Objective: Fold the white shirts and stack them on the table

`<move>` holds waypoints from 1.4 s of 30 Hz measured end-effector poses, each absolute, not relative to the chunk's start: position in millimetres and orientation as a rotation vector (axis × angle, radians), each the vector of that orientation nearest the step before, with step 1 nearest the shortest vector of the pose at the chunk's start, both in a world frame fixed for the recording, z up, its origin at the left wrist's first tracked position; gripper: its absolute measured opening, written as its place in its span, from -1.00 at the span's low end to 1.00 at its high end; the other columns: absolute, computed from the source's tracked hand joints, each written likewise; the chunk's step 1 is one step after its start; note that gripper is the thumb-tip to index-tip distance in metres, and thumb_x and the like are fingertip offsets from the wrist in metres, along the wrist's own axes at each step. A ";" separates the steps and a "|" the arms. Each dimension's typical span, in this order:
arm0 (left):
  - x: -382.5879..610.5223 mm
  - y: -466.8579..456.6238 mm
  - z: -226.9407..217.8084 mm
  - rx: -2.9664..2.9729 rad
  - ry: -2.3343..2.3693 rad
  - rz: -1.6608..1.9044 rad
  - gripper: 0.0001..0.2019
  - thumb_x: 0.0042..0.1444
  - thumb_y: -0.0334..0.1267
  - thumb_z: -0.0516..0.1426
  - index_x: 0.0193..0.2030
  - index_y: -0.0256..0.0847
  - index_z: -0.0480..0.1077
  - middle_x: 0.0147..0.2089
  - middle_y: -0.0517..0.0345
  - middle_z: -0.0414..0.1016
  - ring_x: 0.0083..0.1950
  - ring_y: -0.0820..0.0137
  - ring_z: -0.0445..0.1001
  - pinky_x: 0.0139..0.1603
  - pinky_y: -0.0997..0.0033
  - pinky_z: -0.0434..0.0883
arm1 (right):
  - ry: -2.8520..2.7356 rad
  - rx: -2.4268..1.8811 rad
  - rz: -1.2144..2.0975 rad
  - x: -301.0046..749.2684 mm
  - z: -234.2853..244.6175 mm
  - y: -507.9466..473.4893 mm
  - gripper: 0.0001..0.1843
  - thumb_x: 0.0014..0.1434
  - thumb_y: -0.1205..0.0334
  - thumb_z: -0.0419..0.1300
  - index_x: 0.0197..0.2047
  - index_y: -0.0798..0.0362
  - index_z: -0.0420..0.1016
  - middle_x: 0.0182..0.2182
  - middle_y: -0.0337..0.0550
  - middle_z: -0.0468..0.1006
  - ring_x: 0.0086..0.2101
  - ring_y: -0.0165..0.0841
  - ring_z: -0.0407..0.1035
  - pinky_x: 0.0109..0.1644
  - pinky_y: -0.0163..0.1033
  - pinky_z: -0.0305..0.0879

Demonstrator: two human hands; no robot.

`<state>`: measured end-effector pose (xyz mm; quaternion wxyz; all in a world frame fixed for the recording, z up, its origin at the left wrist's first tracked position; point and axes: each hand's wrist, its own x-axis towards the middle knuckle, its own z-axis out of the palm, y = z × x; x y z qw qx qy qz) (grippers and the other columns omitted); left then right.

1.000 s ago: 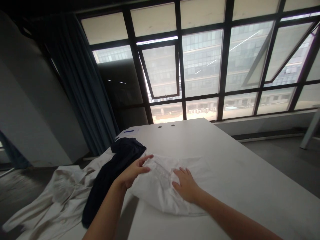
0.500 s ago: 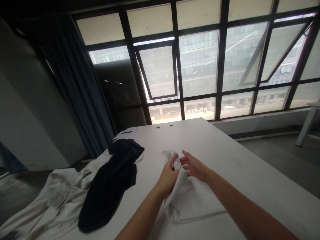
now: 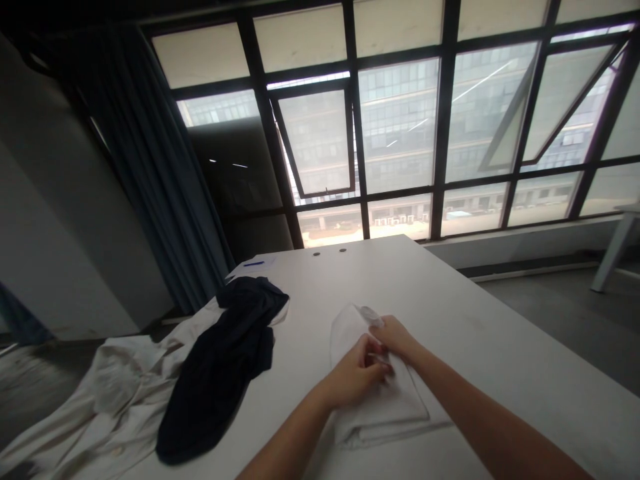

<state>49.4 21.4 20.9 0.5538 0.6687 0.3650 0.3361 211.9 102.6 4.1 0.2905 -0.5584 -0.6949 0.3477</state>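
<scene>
Inspection finds the left hand (image 3: 356,375) and right hand (image 3: 396,337) together at the near centre of the white table (image 3: 480,300), fingers closed in a pinch on the folded white cloth (image 3: 375,415), which lies flat on the tabletop. To the left, a crumpled navy garment (image 3: 217,367) lies well apart from the hands, beside an off-white shirt (image 3: 115,393) draped over the table's left edge.

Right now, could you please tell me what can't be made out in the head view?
Head view:
- White cloth: held part hidden by the left hand and right hand.
- Pale garment: cut off by the bottom edge.
- Blue item, far end of table: too small to identify.
</scene>
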 end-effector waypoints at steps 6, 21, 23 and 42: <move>0.3 49.7 16.2 2.068 1.369 1.024 -0.62 0.26 -0.15 0.08 0.18 -0.18 0.34 0.20 -0.10 0.41 0.20 0.16 0.36 0.25 0.10 0.27 | -1.871 -1.676 0.557 217.4 -4.5 105.2 -0.57 0.37 -0.02 -0.06 -0.16 0.10 0.50 -0.19 0.11 0.61 -0.16 -0.17 0.48 -0.11 -0.18 0.26; -6.6 40.2 -6.0 2.398 1.319 0.397 -0.37 0.22 0.13 0.12 0.39 0.11 0.18 0.51 0.08 -0.04 0.51 0.01 -0.13 0.44 -0.12 -0.19 | -2.097 -1.855 0.441 256.9 -26.2 123.3 -0.49 0.39 -0.02 -0.11 -0.13 0.10 0.58 -0.09 0.16 0.61 -0.05 -0.11 0.47 0.03 -0.07 0.27; -6.7 41.5 -0.4 2.378 1.347 0.488 -0.48 0.16 0.10 0.17 0.24 0.06 0.38 0.36 0.03 0.30 0.39 0.00 0.16 0.40 -0.08 -0.10 | -2.132 -1.796 0.508 260.4 -25.2 125.1 -0.53 0.36 -0.01 -0.05 -0.21 0.11 0.59 -0.15 0.13 0.63 -0.11 -0.14 0.49 -0.03 -0.12 0.28; -20.8 73.1 -22.9 1.983 1.489 0.994 -0.66 0.29 0.05 0.02 -0.15 -0.17 0.43 -0.17 0.11 0.49 -0.16 0.31 0.38 -0.12 0.38 0.31 | -1.925 -1.235 1.022 273.1 -25.1 107.4 -0.49 0.21 -0.18 0.09 -0.21 0.12 0.58 -0.30 -0.07 0.64 -0.31 -0.21 0.46 -0.30 -0.24 0.29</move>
